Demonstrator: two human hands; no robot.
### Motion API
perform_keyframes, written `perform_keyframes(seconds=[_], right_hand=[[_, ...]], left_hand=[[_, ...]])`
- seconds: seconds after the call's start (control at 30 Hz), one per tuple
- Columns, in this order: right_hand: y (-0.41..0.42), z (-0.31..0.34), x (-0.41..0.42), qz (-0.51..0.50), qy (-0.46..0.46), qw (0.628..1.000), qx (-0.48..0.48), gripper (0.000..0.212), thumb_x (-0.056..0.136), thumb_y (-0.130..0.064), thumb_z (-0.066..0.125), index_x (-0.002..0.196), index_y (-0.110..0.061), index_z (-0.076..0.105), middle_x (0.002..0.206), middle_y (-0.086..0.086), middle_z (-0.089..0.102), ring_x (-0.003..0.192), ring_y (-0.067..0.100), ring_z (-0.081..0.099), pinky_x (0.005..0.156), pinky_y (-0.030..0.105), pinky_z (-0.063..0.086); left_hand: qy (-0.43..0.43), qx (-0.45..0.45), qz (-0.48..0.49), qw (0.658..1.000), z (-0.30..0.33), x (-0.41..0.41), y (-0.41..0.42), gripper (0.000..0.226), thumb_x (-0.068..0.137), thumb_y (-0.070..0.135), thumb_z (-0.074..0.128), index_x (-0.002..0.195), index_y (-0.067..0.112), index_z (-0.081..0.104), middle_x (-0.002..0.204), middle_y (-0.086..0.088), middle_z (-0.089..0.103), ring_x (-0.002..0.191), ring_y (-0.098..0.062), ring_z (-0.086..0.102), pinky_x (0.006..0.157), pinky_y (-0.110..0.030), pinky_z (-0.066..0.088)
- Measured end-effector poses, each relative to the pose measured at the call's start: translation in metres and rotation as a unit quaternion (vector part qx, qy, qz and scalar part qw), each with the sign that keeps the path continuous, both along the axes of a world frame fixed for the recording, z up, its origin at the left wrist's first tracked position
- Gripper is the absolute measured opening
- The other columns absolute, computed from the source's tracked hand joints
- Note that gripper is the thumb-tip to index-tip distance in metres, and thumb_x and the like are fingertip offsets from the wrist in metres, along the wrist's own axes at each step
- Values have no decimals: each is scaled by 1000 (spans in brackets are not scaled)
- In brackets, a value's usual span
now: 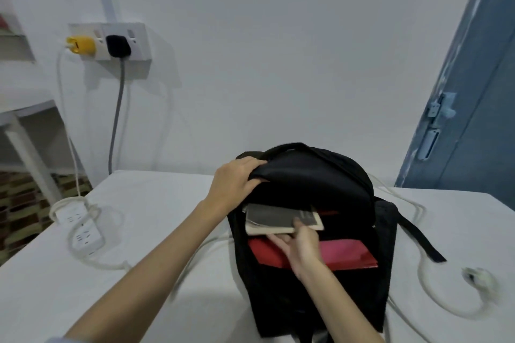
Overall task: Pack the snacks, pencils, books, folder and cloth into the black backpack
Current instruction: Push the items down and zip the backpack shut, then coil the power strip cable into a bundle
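The black backpack (312, 287) lies on the white table with its top flap lifted. My left hand (234, 184) grips the flap's edge and holds it up. My right hand (299, 245) holds a grey-covered book (278, 217) by its lower edge, thumb on the cover and fingers beneath; the book sits half inside the opening. Under it a red folder (345, 255) sticks out of the bag's mouth. Snacks, pencils and cloth are not visible.
A white power strip (80, 231) with coiled cable lies at the table's left. A white cable with a plug (473, 277) loops at the right, beside the backpack's strap (420, 239). A wall socket (111, 42) and a blue door (473, 92) stand behind.
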State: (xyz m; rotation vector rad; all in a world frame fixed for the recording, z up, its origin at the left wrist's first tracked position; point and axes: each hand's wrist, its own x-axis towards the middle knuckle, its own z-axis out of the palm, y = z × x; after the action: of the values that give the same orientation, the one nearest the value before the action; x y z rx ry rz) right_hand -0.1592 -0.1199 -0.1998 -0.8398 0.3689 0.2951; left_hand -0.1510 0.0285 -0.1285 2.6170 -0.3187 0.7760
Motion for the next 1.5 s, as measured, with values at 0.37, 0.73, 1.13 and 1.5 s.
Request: perform_keyframes(seconds=[0.37, 0.73, 1.13, 1.5], right_hand=[[16, 0, 50, 293, -26, 919, -262, 45, 104, -20, 22, 126, 11, 47, 65, 14, 68, 37, 13, 61, 36, 18, 47], [-106, 43, -27, 184, -77, 909, -366, 26, 95, -3, 37, 93, -1, 63, 84, 14, 67, 65, 26, 61, 44, 26, 51], [-87, -23, -46, 77, -1, 641, -764, 63, 98, -28, 40, 149, -8, 10, 157, 16, 4, 142, 39, 8, 112, 51, 18], [72, 9, -63, 76, -304, 638, -703, 33, 96, -18, 46, 129, -13, 50, 154, 10, 24, 144, 25, 15, 116, 51, 7]], left_hand=[[64, -47, -25, 997, -19, -12, 16, 40, 81, 22, 66, 120, 16, 62, 115, 1, 66, 107, -18, 60, 90, -33, 48], [136, -440, -61, 886, -44, -43, 19, 17, 94, 24, 51, 107, 30, 60, 74, 14, 69, 77, -1, 61, 74, -14, 44], [154, -25, -117, 981, -114, -61, 24, 65, 68, 87, 23, 107, 50, 59, 148, 29, 11, 140, 1, 1, 110, -28, -2], [-7, -268, 67, 961, -81, -128, 167, 21, 91, 8, 56, 93, 25, 68, 113, 11, 62, 111, -3, 52, 97, -9, 33]])
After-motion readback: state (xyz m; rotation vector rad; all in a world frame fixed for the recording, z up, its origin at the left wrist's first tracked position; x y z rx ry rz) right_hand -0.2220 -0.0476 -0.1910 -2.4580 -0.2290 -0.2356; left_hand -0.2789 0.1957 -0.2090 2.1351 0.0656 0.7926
